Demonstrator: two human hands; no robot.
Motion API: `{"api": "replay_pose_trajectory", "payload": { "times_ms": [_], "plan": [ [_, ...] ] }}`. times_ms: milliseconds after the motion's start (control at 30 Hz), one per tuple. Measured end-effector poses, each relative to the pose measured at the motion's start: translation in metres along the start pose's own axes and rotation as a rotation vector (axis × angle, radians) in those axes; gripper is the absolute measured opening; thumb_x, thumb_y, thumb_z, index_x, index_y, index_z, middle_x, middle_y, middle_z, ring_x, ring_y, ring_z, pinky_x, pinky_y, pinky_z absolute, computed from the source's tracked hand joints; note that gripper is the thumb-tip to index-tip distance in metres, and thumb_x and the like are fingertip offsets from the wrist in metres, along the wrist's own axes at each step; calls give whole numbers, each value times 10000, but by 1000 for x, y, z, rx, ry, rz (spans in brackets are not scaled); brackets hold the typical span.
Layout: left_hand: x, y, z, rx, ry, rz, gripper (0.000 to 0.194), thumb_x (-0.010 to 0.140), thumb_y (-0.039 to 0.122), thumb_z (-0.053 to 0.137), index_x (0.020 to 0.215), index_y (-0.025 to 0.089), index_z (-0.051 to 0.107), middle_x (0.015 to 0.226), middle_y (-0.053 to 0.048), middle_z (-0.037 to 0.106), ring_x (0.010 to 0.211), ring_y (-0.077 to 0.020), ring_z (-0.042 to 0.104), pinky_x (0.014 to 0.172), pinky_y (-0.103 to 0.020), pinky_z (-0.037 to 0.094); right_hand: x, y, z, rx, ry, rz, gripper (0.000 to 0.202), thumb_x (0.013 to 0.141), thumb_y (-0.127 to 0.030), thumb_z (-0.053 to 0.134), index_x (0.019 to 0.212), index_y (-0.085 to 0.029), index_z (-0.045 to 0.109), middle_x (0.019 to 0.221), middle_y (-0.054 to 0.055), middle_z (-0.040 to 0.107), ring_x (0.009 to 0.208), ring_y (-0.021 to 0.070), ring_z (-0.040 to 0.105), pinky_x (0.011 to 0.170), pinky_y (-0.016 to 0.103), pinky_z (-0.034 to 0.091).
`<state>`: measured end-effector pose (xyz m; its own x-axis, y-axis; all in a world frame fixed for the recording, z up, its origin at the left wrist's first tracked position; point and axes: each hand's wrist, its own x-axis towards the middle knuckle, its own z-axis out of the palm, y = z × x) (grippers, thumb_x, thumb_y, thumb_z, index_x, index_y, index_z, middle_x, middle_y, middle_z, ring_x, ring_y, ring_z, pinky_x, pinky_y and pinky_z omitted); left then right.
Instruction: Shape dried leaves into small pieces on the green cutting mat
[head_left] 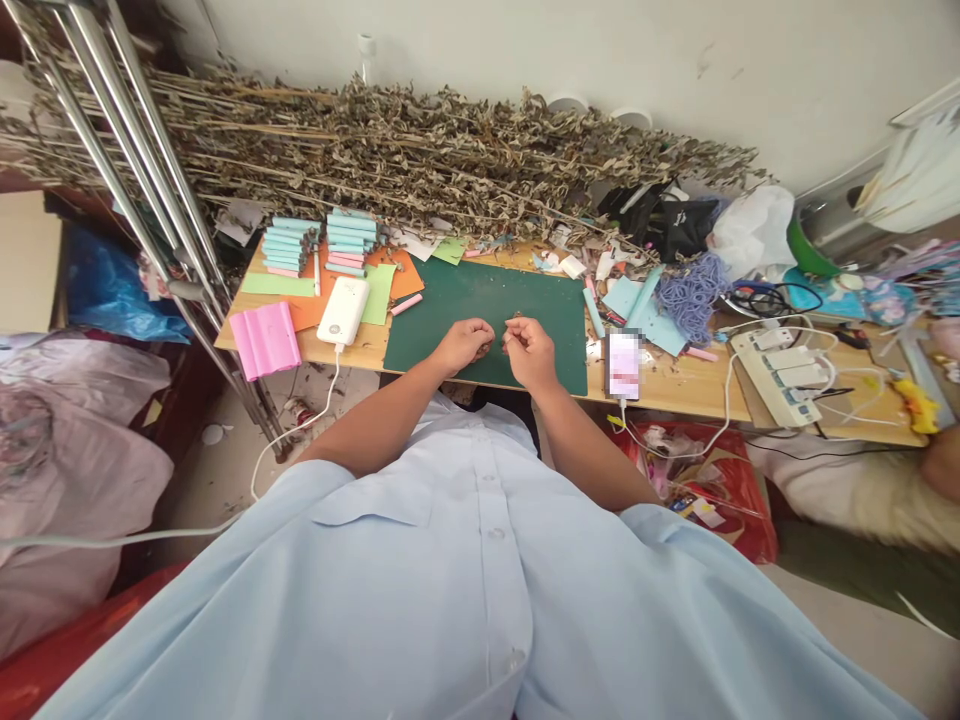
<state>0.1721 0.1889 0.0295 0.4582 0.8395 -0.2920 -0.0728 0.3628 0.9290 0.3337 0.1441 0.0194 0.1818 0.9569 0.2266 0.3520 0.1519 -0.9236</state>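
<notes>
Over the front part of a dark green cutting mat (480, 290), my left hand (466, 346) is closed, its fingers curled and pinched together. Beside it, a small gap away, my right hand (529, 352) is also closed, thumb against the fingers. Small dark bits show at the fingertips of both hands, too small to name. A short pink paper roll (406, 305) lies on the mat's left edge. Left of the mat is a white power bank (345, 310) with a cable plugged in. On the right, a phone (624, 365) lies near the table edge.
Stacked blue rolls (283, 245) and a pink folded sheet (266, 340) sit at left. Bundled dried plants (420, 150) span the back. Purple string (694, 295), a power strip (784, 370) and cables lie right. Metal poles (142, 150) stand left; another person's arm (941, 465) shows right.
</notes>
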Motion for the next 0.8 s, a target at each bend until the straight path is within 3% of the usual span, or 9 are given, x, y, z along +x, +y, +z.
{"api": "replay_pose_trajectory", "payload": {
  "times_ms": [167,300,400,467,533,633,800],
  "plan": [
    [1,-3,-2,33,11,29,45,807,200,608,794,167,580,532,47,492,445,-65,395,453,-204,247,-27,-15,-8,-61,-182,-86,229,948,-392,557,1080,-237,663,814,0,693,625,144,606,651,298,532],
    [1,-5,-3,69,-5,53,82,818,237,624,808,162,591,552,46,510,448,-63,399,468,-205,286,-47,-12,-10,-186,-337,-128,232,945,-436,616,1043,-244,700,674,-23,672,549,144,565,628,298,511],
    [1,-6,-4,106,-15,66,98,827,251,631,820,161,594,554,47,511,455,-65,403,470,-205,286,-45,-4,-6,-200,-175,-104,237,929,-445,641,1012,-237,719,779,14,737,647,172,647,711,327,557],
    [2,-7,-4,131,-32,69,107,835,261,631,826,161,595,555,48,506,464,-67,406,473,-204,281,-37,0,-2,-155,-8,-67,267,938,-435,611,1078,-232,712,918,47,766,739,187,690,772,352,587],
    [2,-8,-5,152,-57,70,108,842,265,626,833,162,596,558,51,502,469,-66,401,478,-203,276,-26,1,0,-121,65,-54,315,941,-423,592,1177,-235,685,1031,68,771,813,195,716,814,369,606],
    [2,-8,-6,216,-66,89,111,843,272,620,840,163,599,573,50,517,481,-68,407,494,-202,290,-13,-1,-1,-158,20,-106,352,938,-394,594,1249,-241,656,1093,80,774,908,215,736,867,390,612],
    [1,-5,-5,344,-57,117,117,835,279,600,833,162,603,599,40,546,521,-85,442,526,-207,314,-5,-7,-4,-321,-73,-235,331,945,-333,560,1249,-249,659,1026,72,767,966,245,724,970,427,579]
  ]
}}
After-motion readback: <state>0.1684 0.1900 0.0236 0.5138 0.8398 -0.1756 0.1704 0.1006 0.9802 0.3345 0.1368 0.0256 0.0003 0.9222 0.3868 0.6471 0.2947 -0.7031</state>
